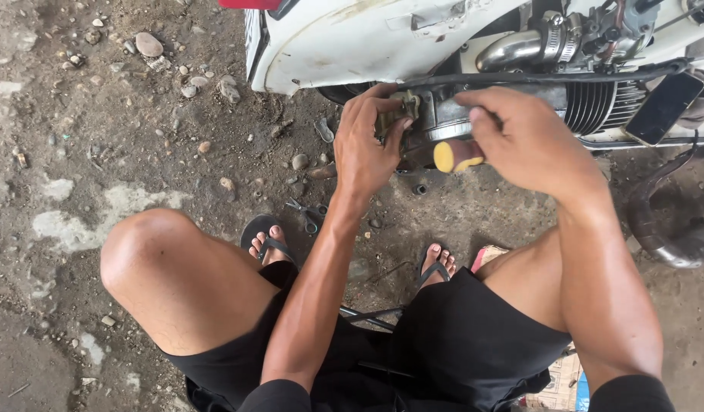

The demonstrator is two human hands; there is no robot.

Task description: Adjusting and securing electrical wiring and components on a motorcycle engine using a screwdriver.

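Note:
I squat on dirt ground before a white scooter's exposed engine (596, 103). My left hand (367, 141) grips a small brass-coloured engine part (397, 114) at the left end of the engine block. My right hand (523, 137) is closed around a tool with a yellow-ended handle (451, 156), its butt pointing toward my left hand. The tool's working tip is hidden behind my fingers. A chrome pipe with a hose clamp (531, 46) runs above the engine.
White body panel (344, 46) overhangs the far ground. A dark phone (663, 107) rests on the frame at right. A black curved hose (665, 229) lies at right. Pliers (310, 214) and small parts lie between my sandalled feet and the engine. Stones scatter at left.

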